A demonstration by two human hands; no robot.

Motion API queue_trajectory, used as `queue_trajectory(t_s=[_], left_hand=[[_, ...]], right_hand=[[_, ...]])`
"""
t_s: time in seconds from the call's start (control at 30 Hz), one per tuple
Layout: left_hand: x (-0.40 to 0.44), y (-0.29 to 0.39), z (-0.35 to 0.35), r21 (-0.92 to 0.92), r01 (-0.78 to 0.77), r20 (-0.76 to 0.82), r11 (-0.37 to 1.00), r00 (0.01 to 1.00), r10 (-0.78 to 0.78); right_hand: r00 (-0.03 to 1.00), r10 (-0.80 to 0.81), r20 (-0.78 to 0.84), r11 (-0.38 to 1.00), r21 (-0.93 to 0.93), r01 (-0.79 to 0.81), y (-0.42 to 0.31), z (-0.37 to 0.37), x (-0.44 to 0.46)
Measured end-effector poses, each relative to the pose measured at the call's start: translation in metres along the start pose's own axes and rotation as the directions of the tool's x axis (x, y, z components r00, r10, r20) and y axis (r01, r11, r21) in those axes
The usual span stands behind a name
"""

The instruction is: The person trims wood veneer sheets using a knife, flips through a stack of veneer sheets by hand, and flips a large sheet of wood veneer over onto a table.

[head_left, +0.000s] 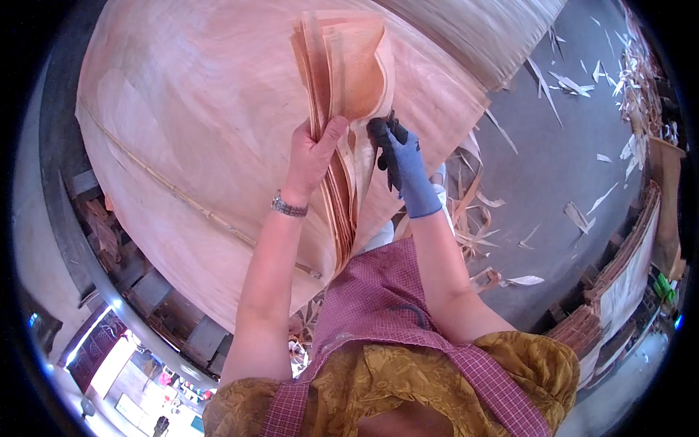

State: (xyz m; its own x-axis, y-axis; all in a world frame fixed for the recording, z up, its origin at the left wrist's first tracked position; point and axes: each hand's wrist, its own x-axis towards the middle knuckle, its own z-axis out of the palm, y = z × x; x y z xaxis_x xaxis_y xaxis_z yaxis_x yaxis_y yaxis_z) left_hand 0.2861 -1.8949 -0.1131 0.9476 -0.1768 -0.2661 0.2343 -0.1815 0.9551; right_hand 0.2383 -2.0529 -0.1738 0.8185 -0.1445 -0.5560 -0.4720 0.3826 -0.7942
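A bundle of thin wood veneer sheets (348, 65) stands upright between my hands, its top sheet curled over. My bare left hand (318, 149), with a metal watch on the wrist, is closed around the bundle's left side, thumb across the front. My right hand (397, 149), in a blue and black glove, grips the bundle's right edge, its fingers partly hidden. The lower sheets fan out towards my checked apron (375, 291). Under and behind the bundle spreads a large pale veneer sheet (189, 116).
A long thin stick (182, 193) lies across the large sheet. Another veneer stack (484, 36) is at the upper right. Veneer scraps (571, 84) litter the grey floor (539, 182). More stacked veneer (615, 277) stands at the far right.
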Motion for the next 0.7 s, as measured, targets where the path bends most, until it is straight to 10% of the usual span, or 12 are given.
queue_trajectory(t_s=[0.3,0.4,0.5,0.6,0.7], left_hand=[[-0.001,-0.006,-0.004,0.074,-0.031,-0.08,0.997,0.996,0.037],[-0.002,0.001,-0.01,0.058,-0.027,-0.054,0.998,0.998,0.03],[-0.004,0.003,-0.014,0.072,-0.007,-0.025,0.997,1.0,0.009],[-0.009,0.009,-0.017,0.253,0.192,0.052,0.948,0.976,-0.211],[-0.032,0.014,-0.003,-0.145,-0.143,-0.023,0.979,0.99,0.142]], right_hand=[[0.974,0.082,-0.214,0.997,0.026,-0.078,0.013,-0.039,-0.015],[0.766,-0.316,-0.56,0.949,-0.193,0.25,0.038,-0.07,-0.047],[0.757,-0.636,-0.151,0.693,-0.543,0.474,0.037,-0.07,-0.092],[0.99,-0.141,-0.028,0.962,-0.239,0.13,0.036,-0.033,-0.093],[0.96,0.267,0.082,0.944,0.178,-0.278,0.147,-0.066,-0.042]])
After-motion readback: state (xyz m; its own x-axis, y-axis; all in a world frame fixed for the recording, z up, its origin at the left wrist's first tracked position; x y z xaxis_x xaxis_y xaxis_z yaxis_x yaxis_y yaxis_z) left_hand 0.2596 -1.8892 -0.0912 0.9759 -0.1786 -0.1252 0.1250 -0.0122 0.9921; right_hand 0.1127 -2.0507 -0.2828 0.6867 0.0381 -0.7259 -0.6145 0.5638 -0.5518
